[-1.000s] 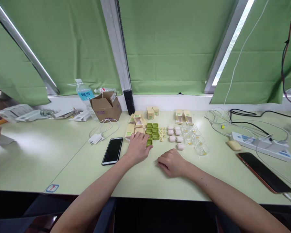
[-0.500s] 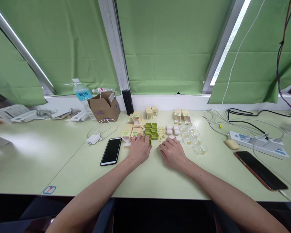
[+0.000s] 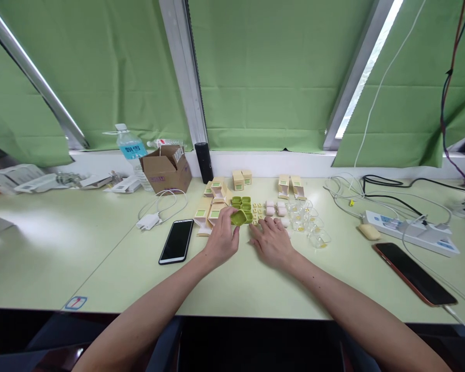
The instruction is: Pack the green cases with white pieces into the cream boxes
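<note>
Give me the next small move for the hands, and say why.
I'd likely have the right hand pinch one of the small yellow pieces. Its fingertips are right by their near end, and no object shows in its grasp, though the palm is hidden. The left hand is occupied, holding a green container tilted.

This looks like an office or light workroom: a long counter (image 3: 217,289) runs below metal window frames (image 3: 183,67) and green blinds (image 3: 263,77). Phones (image 3: 176,242), a charger (image 3: 148,221) and a power strip (image 3: 405,234) lie on it, along with small green dishes (image 3: 246,207) set out in rows.
</note>
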Available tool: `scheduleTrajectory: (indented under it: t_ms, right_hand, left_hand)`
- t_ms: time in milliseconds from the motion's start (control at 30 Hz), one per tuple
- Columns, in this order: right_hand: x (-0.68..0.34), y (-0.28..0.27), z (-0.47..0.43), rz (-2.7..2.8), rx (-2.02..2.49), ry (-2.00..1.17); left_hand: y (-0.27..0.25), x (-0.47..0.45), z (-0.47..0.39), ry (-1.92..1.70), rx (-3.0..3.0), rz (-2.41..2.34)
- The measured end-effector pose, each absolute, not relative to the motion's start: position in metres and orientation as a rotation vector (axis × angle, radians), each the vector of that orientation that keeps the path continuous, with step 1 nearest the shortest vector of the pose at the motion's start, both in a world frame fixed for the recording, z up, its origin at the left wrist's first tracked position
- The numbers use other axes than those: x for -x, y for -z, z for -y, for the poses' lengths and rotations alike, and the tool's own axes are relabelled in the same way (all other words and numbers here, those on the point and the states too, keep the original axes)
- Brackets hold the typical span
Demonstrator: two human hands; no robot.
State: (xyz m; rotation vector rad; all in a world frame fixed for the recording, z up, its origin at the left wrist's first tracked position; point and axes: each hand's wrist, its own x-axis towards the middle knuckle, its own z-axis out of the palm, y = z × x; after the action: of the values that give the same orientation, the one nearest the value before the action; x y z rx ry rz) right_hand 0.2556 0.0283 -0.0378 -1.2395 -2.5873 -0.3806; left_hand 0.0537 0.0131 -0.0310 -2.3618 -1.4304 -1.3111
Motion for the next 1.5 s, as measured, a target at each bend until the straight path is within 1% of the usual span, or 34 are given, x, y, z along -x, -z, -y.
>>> scheduleTrajectory:
  t_ms: [533, 833, 1000, 1267, 1500]
  right_hand:
    - [-0.256, 0.039, -0.032, 2.528, 1.203, 0.4]
    - [-0.274, 0.032, -0.037, 2.089, 0.802, 0.296]
    - [-0.272, 0.026, -0.029, 1.948, 0.647, 0.168]
    - [-0.266, 0.025, -0.02, 1.92, 0.53, 0.091]
    - [-0.266, 0.027, -0.021, 1.994, 0.601, 0.195]
  left_hand:
    - [0.031, -0.055, -0.011, 1.5, 2.481, 1.378]
    - [0.038, -0.054, -0.014, 1.647, 2.593, 1.35]
    - [0.036, -0.055, -0.013, 1.585, 2.681, 1.314]
    - [0.036, -0.056, -0.008, 1.494, 2.773, 1.245]
    - [0.033, -0.057, -0.005, 1.426, 2.693, 1.112]
